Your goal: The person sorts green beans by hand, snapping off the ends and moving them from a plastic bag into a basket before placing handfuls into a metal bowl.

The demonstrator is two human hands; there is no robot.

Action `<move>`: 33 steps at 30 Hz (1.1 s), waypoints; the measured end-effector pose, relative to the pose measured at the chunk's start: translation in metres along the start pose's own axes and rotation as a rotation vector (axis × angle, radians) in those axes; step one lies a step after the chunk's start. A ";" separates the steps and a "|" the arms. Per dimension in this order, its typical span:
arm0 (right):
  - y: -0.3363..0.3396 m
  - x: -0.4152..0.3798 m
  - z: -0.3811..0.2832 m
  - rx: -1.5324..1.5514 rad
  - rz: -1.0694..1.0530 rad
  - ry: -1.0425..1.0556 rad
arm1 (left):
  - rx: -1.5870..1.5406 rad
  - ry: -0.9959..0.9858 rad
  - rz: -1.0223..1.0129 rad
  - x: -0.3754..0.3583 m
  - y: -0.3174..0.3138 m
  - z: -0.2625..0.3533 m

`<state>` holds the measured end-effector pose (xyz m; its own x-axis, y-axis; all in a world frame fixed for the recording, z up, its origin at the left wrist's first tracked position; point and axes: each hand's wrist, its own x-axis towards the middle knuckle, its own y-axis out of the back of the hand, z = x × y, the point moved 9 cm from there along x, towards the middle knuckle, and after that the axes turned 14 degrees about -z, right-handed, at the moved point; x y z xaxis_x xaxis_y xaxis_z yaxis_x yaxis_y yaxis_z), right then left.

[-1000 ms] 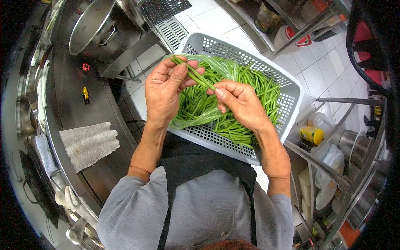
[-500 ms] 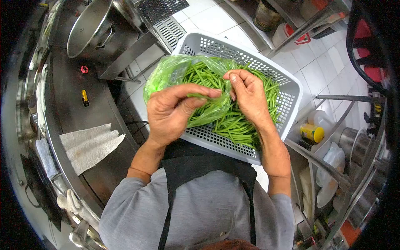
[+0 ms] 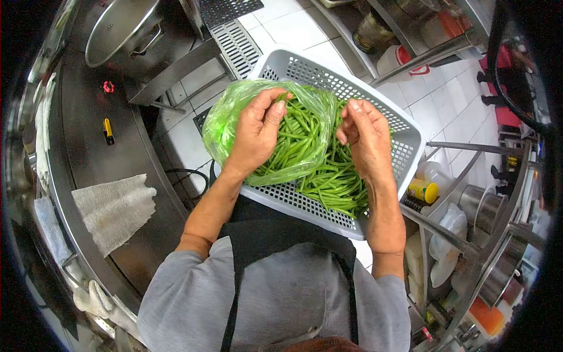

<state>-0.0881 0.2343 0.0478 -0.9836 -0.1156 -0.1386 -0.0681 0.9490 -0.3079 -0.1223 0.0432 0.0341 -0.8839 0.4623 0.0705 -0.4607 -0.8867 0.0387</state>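
Green beans [image 3: 337, 188] fill much of a grey perforated plastic basket [image 3: 410, 138]. A clear green plastic bag [image 3: 226, 111], holding more beans, lies open over the basket's left part. My left hand [image 3: 258, 129] is above the bag, thumb and forefinger pinched at its upper part; what sits between the fingertips is too small to name. Over the loose beans on the right, my right hand [image 3: 366, 138] has its fingers curled together, apart from my left hand. Whether it holds anything is hidden.
On the left counter are a large metal pot [image 3: 126, 35], a yellow cutter [image 3: 108, 132] and a paper towel [image 3: 114, 211]. A metal rack at the right holds a yellow-lidded container [image 3: 423, 190] and a plastic bag [image 3: 448, 237].
My left hand has moved up and right over the bag's opening. My right hand has shifted slightly right and down, away from the bag's edge. The bag's mouth looks wider.
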 end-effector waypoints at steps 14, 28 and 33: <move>0.015 0.023 0.038 0.001 -0.111 -0.091 | -0.046 0.060 0.083 -0.003 0.005 0.013; -0.010 0.003 0.025 -0.325 -0.377 -0.038 | 0.090 0.122 0.060 0.031 0.014 0.057; -0.006 0.003 0.023 -0.212 -0.316 -0.170 | 0.281 0.151 -0.011 0.032 0.018 0.061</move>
<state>-0.0863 0.2218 0.0271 -0.8685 -0.4404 -0.2276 -0.4121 0.8965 -0.1624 -0.1540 0.0421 0.0977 -0.8905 0.4480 -0.0792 -0.4489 -0.8366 0.3141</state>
